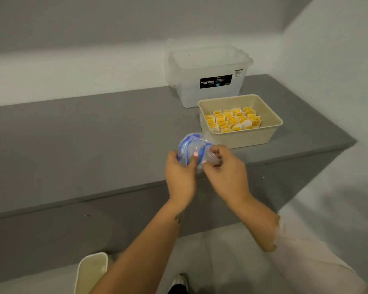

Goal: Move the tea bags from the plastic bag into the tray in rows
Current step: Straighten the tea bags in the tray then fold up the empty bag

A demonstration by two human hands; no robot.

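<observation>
Grey counter (94, 134) against pale walls (72, 39); clear storage box (208, 75) at back; pale floor (338, 209).

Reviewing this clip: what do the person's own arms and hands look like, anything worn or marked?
Both forearms are bare. The left hand has a pink-painted thumbnail, and a small dark tattoo marks that forearm. The right hand shows no rings; a pale sleeve starts near that elbow.
</observation>
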